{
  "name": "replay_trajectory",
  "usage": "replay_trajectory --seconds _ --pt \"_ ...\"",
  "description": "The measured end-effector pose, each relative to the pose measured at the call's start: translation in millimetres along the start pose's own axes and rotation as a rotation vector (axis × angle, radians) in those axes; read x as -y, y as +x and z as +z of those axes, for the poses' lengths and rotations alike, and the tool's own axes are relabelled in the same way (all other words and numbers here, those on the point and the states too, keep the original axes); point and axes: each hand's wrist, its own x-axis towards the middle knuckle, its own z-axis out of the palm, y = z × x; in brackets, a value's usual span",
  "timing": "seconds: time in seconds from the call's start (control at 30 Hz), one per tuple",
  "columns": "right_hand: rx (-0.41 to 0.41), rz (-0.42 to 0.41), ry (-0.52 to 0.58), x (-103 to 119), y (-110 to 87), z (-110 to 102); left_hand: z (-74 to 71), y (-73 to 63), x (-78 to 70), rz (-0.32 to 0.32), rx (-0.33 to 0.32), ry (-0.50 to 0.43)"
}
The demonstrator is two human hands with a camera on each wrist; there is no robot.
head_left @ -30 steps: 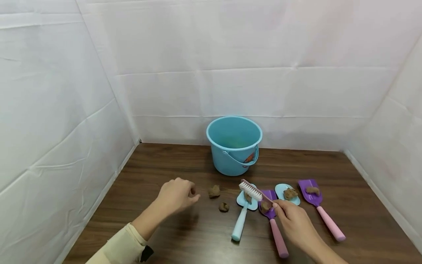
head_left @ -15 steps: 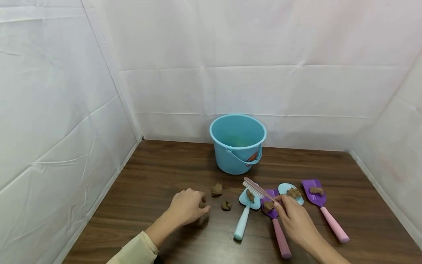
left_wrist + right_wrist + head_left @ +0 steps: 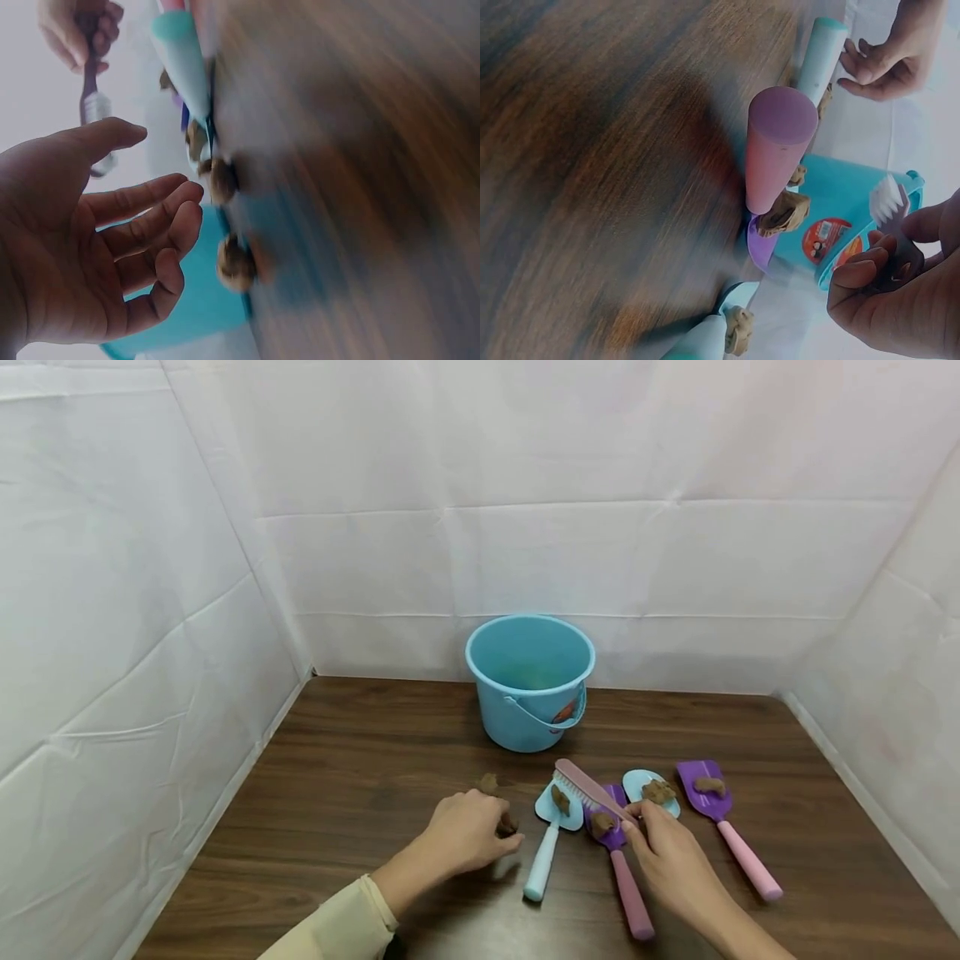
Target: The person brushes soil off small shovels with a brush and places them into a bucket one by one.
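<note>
My right hand (image 3: 671, 860) pinches the handle of a pink brush (image 3: 596, 789) with white bristles (image 3: 886, 199), held over the scoops. My left hand (image 3: 467, 831), its fingers loosely bent and holding nothing, hovers beside a small brown clump (image 3: 508, 825) that it partly hides in the head view. Another brown clump (image 3: 488, 783) lies just beyond that hand. In the left wrist view a gap shows between the fingertips and the nearer clump (image 3: 223, 180). A light-blue scoop (image 3: 542, 864) and a purple scoop with a pink handle (image 3: 632, 895) lie near the brush, each bearing a brown lump.
A blue bucket (image 3: 525, 739) stands at the back of the wooden table (image 3: 360, 735). To the right lie another light-blue scoop (image 3: 636, 779) and another purple scoop (image 3: 750, 862), both with brown lumps. White sheets (image 3: 360, 568) enclose the back and sides.
My left hand has moved right, up to the small clump. The brush has turned in my right hand so that its pink back shows more, while that hand stays nearly in place.
</note>
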Motion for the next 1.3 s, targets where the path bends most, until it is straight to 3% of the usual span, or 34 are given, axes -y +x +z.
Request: replay_trajectory --seconds 0.3,0.4,0.63,0.77,0.97,1.3 --pt "-0.041 0.004 -0.029 -8.1 -9.1 -6.5 22.8 18.0 -35.7 0.019 0.074 0.074" --pt "-0.043 -0.012 -0.036 -4.9 -9.1 -6.1 25.0 15.8 -35.5 -0.020 0.069 0.096" --pt "-0.077 -0.051 -0.035 -3.4 -10.1 -3.4 21.1 6.8 -30.4 -0.186 0.087 0.154" --pt "-0.083 -0.069 -0.007 -2.6 -8.9 -1.4 19.2 1.1 -25.6 -0.227 0.095 0.158" --pt "-0.084 -0.083 -0.010 1.6 -5.6 1.9 15.7 -6.9 -12.6 -0.194 0.067 0.123" --pt "-0.039 -0.087 -0.006 13.2 -1.7 7.4 0.7 -22.8 12.6 -0.092 -0.046 0.066"
